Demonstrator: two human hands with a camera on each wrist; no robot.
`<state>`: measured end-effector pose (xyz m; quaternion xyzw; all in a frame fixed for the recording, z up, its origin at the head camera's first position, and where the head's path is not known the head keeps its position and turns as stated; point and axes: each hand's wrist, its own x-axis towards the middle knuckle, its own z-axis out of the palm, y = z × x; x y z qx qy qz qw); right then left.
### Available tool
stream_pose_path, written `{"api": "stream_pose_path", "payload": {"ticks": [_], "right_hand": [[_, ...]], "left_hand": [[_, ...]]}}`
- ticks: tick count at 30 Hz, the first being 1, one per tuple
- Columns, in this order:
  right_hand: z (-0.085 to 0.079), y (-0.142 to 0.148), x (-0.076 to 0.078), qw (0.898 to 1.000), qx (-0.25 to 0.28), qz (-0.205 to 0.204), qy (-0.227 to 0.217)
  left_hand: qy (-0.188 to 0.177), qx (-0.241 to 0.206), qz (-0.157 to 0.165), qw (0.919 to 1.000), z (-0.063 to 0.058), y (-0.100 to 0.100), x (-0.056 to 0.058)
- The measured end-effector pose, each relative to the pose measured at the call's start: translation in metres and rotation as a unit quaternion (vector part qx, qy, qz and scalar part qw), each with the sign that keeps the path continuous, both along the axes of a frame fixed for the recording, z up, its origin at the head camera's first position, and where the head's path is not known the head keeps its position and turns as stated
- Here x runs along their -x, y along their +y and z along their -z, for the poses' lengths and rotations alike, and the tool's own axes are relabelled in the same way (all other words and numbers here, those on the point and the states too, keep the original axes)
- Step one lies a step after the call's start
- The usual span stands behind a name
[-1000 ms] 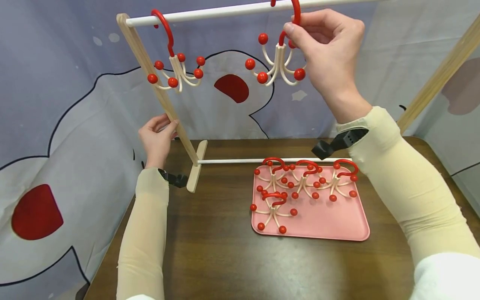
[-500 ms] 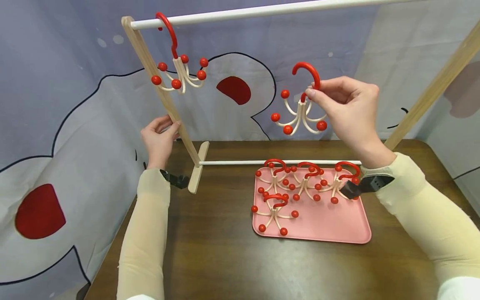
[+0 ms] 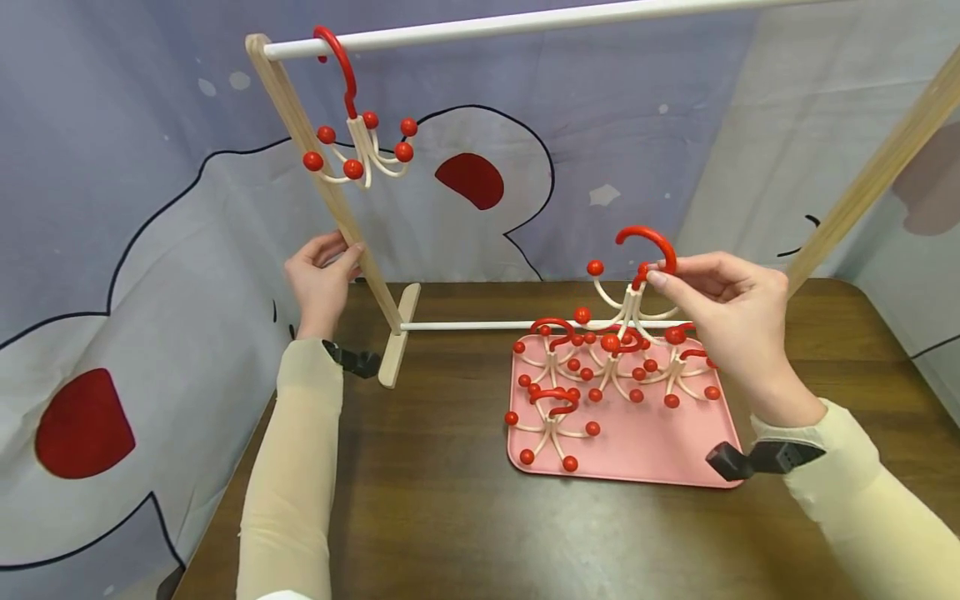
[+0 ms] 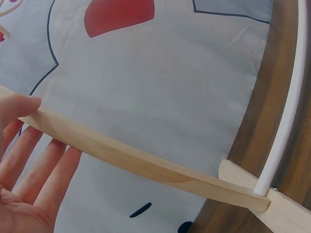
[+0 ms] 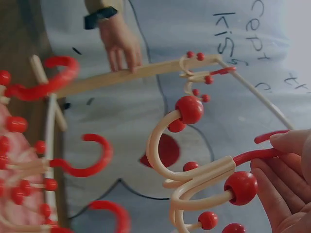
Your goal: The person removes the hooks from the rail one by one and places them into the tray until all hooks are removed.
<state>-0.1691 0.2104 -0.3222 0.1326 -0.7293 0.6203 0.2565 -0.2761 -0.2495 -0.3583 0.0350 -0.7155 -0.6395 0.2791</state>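
Note:
In the head view my right hand [image 3: 738, 325] pinches the red hook of a hanger [image 3: 632, 302] with cream curved arms tipped by red balls. This hanger is upright and overlaps the far edge of the pink tray [image 3: 652, 437]. The right wrist view shows thumb and fingers on its hook, the arms of the hanger [image 5: 206, 182] spreading below. My left hand [image 3: 318, 279] holds the rack's left wooden post [image 4: 146, 158], thumb on one side and fingers on the other. A matching hanger [image 3: 358, 137] hangs from the left end of the white top rail [image 3: 525, 26].
Several like hangers [image 3: 552, 427] stand on the tray, mostly toward its back and left. A lower white bar [image 3: 465, 326] runs behind it to the post's wooden foot [image 3: 390, 367]. The right post [image 3: 885, 175] slants up beside my right hand. Brown table [image 3: 450, 517] lies in front.
My right hand has taken the hanger off the top rail and brought it down and to the right, over the tray's back. My left hand stays on the post.

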Motion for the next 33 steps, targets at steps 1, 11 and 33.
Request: {"api": "stream_pose_path", "payload": {"ticks": [1, 11, 33], "right_hand": [[0.006, 0.002, -0.004, 1.000, -0.006, 0.001, -0.005], [0.051, 0.014, -0.045, 0.998, 0.006, -0.007, -0.067], [0.109, 0.012, -0.069, 0.989, -0.024, -0.064, -0.133]], "left_hand": [[-0.001, 0.000, 0.000, 1.0000, 0.000, 0.000, 0.000], [-0.006, 0.000, 0.002, 1.0000, 0.000, 0.002, 0.001], [-0.006, -0.011, 0.000, 0.9999, -0.002, 0.002, -0.002]]}}
